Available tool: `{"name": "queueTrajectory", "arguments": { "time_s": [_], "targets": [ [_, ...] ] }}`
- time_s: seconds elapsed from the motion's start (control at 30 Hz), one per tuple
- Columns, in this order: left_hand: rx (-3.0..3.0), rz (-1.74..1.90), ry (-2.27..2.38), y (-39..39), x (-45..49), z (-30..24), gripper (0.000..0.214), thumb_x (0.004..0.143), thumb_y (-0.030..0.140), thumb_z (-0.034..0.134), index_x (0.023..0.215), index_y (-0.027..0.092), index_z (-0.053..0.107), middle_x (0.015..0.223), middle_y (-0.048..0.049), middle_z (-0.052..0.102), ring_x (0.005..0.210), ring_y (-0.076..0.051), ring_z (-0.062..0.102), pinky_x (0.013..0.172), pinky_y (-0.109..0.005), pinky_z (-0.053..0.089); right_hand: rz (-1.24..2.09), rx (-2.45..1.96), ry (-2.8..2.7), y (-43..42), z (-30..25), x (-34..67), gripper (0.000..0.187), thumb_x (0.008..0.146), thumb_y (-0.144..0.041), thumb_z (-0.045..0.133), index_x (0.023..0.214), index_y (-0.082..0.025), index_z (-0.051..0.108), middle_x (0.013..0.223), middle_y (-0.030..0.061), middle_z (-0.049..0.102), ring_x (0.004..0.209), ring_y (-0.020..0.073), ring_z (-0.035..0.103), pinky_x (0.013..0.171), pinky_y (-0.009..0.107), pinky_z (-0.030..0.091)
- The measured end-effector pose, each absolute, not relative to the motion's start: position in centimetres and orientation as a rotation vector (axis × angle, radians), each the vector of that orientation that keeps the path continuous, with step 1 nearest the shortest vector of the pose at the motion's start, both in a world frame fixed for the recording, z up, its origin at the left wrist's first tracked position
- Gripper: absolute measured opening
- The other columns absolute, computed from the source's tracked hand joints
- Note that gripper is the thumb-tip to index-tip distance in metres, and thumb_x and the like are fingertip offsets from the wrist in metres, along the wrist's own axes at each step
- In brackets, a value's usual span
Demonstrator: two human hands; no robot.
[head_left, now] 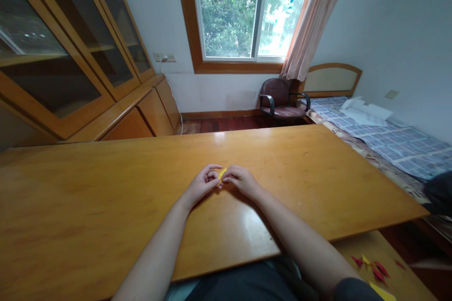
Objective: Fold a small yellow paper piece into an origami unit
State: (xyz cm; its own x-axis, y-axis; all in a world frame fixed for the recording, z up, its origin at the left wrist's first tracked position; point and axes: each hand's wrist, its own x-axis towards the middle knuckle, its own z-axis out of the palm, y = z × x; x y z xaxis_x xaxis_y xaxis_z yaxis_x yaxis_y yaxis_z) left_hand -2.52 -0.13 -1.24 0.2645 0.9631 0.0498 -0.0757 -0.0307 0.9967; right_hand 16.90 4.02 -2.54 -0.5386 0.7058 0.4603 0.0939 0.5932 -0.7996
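Observation:
Both hands meet over the middle of the wooden table (116,197). Between them is a small yellow piece of folded paper (222,173), tilted, its lower part hidden by fingers. My left hand (205,180) has its fingers curled and pinches the paper's left side. From the other side my right hand (241,178) is closed on the same paper, thumb and fingertips together. The fold's exact shape is too small to make out.
On a lower surface at the right lie several small red pieces (379,270) and a few yellow ones (366,259). Beyond the table stand a maroon armchair (277,96), a bed (388,138) with a checked sheet, and a glass-door cabinet (106,103).

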Motion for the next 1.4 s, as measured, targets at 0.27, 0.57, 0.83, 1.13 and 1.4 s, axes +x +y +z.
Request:
{"name": "queueTrajectory", "arguments": {
  "time_s": [0.27, 0.57, 0.83, 1.13, 1.4],
  "targets": [
    [1.351, 1.069, 0.984, -0.1, -2.4, -1.4, 0.040, 0.079, 0.033, 0.071, 0.112, 0.017, 0.055, 0.071, 0.0023, 0.062, 0.067, -0.014, 0.062, 0.066, -0.026, 0.048, 1.036, -0.723, -1.975, 3.9, -2.0, 16.8, 0.008, 0.086, -0.017, 0.063, 0.082, -0.018, 0.069, 0.084, 0.0027, 0.068, 0.082, 0.0152, 0.062, 0.079, 0.028, 0.048],
    [1.373, 1.049, 0.973, 0.0, -2.5, -1.9, 0.039, 0.081, 0.036, 0.069, 0.112, 0.017, 0.055, 0.075, 0.0007, 0.064, 0.070, -0.014, 0.063, 0.071, -0.028, 0.050, 1.005, -0.719, -1.977, 4.0, -1.9, 17.0, 0.007, 0.085, -0.017, 0.064, 0.082, -0.017, 0.070, 0.084, 0.0032, 0.068, 0.083, 0.0155, 0.062, 0.079, 0.028, 0.047],
    [1.346, 1.058, 1.005, 0.1, -2.6, -2.1, 0.042, 0.076, 0.034, 0.075, 0.109, 0.017, 0.057, 0.077, 0.0000, 0.066, 0.072, -0.015, 0.066, 0.074, -0.030, 0.051, 0.993, -0.735, -1.973, 3.9, -1.8, 17.1, 0.007, 0.085, -0.019, 0.065, 0.081, -0.018, 0.070, 0.084, 0.0031, 0.068, 0.083, 0.0161, 0.062, 0.079, 0.029, 0.047],
    [1.302, 1.087, 1.027, 0.1, -2.3, -2.1, 0.041, 0.075, 0.035, 0.076, 0.105, 0.016, 0.058, 0.078, -0.0013, 0.069, 0.074, -0.016, 0.068, 0.076, -0.031, 0.054, 1.006, -0.770, -1.938, 4.0, -1.8, 16.9, 0.010, 0.088, -0.018, 0.060, 0.085, -0.018, 0.069, 0.085, 0.0026, 0.068, 0.083, 0.0152, 0.062, 0.080, 0.028, 0.047],
    [1.254, 1.099, 1.043, 0.3, -2.3, -2.2, 0.043, 0.074, 0.037, 0.076, 0.107, 0.016, 0.057, 0.080, -0.0012, 0.070, 0.078, -0.018, 0.070, 0.079, -0.034, 0.057, 1.015, -0.835, -1.865, 3.6, -1.7, 16.6, 0.011, 0.088, -0.025, 0.060, 0.086, -0.017, 0.067, 0.084, 0.0030, 0.067, 0.079, 0.0147, 0.061, 0.075, 0.027, 0.047]
  ]
}}
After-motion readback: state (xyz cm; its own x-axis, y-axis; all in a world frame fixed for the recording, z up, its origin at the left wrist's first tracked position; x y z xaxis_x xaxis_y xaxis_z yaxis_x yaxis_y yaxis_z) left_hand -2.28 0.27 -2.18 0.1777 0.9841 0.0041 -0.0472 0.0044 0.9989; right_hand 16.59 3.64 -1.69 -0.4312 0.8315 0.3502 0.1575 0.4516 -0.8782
